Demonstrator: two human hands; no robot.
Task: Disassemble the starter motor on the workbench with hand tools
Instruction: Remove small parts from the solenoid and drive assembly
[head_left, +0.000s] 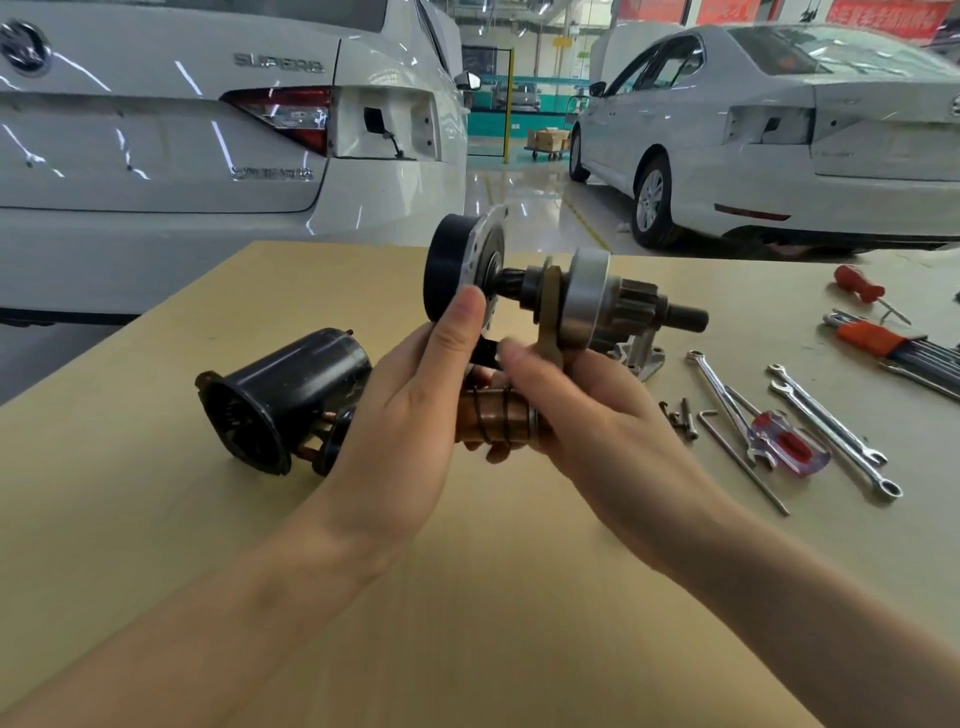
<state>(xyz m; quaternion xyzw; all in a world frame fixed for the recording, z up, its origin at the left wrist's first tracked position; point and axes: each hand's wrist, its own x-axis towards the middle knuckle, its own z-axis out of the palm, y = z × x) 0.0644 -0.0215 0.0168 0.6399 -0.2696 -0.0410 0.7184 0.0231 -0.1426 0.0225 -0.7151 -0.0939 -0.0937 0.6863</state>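
I hold the starter's drive assembly (587, 299) above the workbench (156, 519): a black round gear housing with a metal plate, a shaft, a tan shift fork and a pinion gear pointing right. My left hand (410, 410) grips the black housing end, thumb on the plate. My right hand (576, 410) holds the tan fork, thumb beside it. Below my fingers sits a copper-coloured solenoid plunger part (498, 415). The black motor casing (280, 400) lies on its side at the left.
An aluminium nose housing (641, 356) rests behind my right hand. Right of it lie loose bolts (678, 415), spanners (831, 426), a clear-handled screwdriver (789, 447), a red screwdriver (860, 286) and a hex key set (883, 340). Two white cars stand beyond the bench.
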